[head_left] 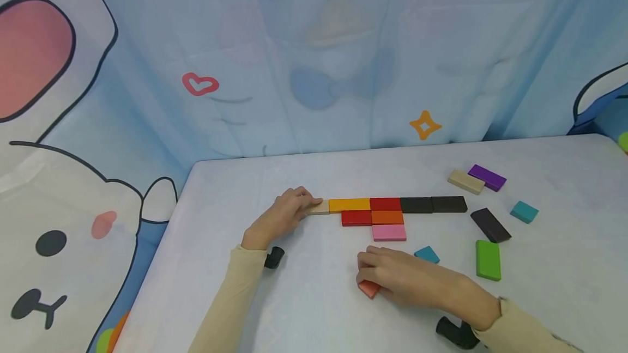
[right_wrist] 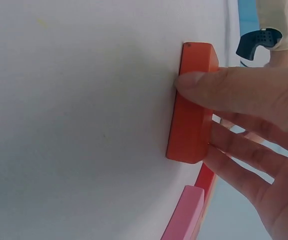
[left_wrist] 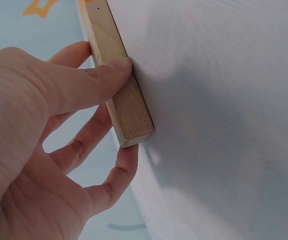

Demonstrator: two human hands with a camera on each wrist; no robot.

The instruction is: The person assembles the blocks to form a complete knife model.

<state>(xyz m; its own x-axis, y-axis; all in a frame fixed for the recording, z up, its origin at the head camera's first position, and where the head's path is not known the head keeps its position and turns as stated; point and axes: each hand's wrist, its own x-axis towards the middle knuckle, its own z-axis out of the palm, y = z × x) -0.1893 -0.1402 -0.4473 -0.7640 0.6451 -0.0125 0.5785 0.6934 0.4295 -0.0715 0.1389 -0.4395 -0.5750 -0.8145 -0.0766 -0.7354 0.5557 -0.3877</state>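
Observation:
My left hand [head_left: 281, 218] pinches the plain wooden block [left_wrist: 106, 45] at the left end of a row, thumb on its near side and fingers behind. Right of it in the row lie a yellow block [head_left: 349, 205], a red block [head_left: 385, 204] and two black blocks [head_left: 416, 205]. Below them sit another red block [head_left: 356, 218], an orange block [head_left: 387, 217] and a pink block [head_left: 389, 232]. Closer to the front, my right hand [head_left: 404, 277] grips an orange-red block [right_wrist: 191, 112] between thumb and fingers; in the head view, the hand hides most of it.
Loose blocks lie on the right of the white table [head_left: 304, 309]: blue [head_left: 427, 254], green [head_left: 488, 260], black [head_left: 490, 225], teal [head_left: 524, 212], beige [head_left: 466, 181] and purple [head_left: 487, 177]. A patterned blue curtain [head_left: 275, 113] hangs behind the far edge.

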